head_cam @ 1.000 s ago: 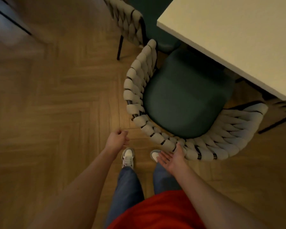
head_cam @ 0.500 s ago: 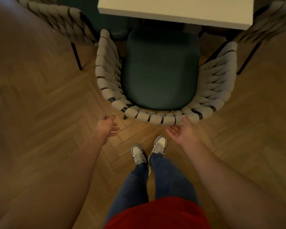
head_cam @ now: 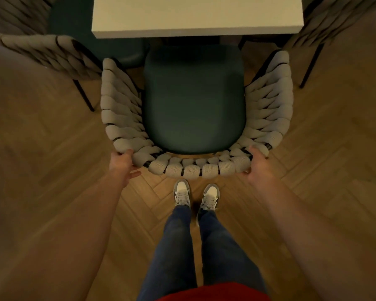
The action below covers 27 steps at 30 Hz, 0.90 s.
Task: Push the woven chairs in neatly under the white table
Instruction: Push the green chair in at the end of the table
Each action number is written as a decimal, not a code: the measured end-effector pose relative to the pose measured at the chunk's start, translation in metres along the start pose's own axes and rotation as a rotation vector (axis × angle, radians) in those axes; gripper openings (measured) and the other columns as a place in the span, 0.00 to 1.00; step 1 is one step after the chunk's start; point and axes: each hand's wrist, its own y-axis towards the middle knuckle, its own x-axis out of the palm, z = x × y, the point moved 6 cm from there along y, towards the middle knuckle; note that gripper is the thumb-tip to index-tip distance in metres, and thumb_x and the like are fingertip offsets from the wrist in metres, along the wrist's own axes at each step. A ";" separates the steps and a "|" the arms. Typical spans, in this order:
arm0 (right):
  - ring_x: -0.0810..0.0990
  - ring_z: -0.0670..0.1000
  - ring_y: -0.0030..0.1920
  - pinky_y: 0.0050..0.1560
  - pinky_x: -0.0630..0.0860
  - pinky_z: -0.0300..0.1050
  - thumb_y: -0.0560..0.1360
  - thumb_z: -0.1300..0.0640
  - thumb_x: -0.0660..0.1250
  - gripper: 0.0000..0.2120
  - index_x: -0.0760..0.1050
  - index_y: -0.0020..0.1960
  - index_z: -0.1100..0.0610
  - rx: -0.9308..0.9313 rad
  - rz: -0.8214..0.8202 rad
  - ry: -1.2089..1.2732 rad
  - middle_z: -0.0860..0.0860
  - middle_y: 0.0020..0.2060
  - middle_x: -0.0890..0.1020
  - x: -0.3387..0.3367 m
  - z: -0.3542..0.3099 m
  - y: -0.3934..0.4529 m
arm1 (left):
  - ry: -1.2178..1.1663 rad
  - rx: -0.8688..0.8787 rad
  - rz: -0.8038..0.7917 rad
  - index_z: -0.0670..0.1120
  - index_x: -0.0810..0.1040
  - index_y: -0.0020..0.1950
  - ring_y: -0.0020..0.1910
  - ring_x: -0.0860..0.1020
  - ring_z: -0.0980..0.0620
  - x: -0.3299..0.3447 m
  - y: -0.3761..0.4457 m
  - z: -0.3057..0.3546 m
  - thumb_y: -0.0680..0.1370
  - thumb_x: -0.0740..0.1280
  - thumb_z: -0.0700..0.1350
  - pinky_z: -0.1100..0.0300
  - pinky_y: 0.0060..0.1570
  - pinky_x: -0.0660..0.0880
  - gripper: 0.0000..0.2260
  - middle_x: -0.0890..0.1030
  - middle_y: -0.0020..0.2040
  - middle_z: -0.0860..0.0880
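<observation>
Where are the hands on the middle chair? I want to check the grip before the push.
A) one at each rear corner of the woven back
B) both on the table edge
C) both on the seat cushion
A: the left hand and right hand each hold a rear corner of the woven chair.

A dining area in a home or a café is suggested, though which of the two cannot be told. A white desk [head_cam: 197,17] is ringed by woven chairs [head_cam: 119,118] with dark green seat cushions [head_cam: 193,98], set on a herringbone wood floor [head_cam: 41,170] under dim, warm light.
</observation>
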 end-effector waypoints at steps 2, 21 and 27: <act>0.83 0.58 0.51 0.51 0.80 0.63 0.65 0.45 0.73 0.30 0.73 0.65 0.51 0.005 0.018 0.011 0.54 0.55 0.83 0.000 0.001 0.013 | 0.018 0.000 0.009 0.47 0.64 0.71 0.57 0.78 0.42 0.001 0.007 0.006 0.80 0.65 0.50 0.44 0.45 0.80 0.21 0.74 0.65 0.44; 0.77 0.59 0.57 0.60 0.75 0.59 0.77 0.53 0.68 0.22 0.69 0.67 0.60 -0.226 0.305 -0.294 0.58 0.58 0.78 -0.042 -0.031 -0.043 | 0.531 0.131 0.086 0.43 0.69 0.66 0.52 0.78 0.43 0.000 -0.013 -0.002 0.77 0.63 0.60 0.48 0.45 0.79 0.25 0.77 0.60 0.43; 0.58 0.53 0.76 0.75 0.55 0.56 0.75 0.45 0.66 0.32 0.62 0.75 0.53 -1.102 -0.066 -1.327 0.52 0.74 0.65 -0.011 -0.037 -0.099 | 1.281 0.913 0.214 0.41 0.72 0.63 0.62 0.72 0.38 0.008 -0.063 0.008 0.79 0.61 0.58 0.43 0.56 0.72 0.23 0.72 0.64 0.40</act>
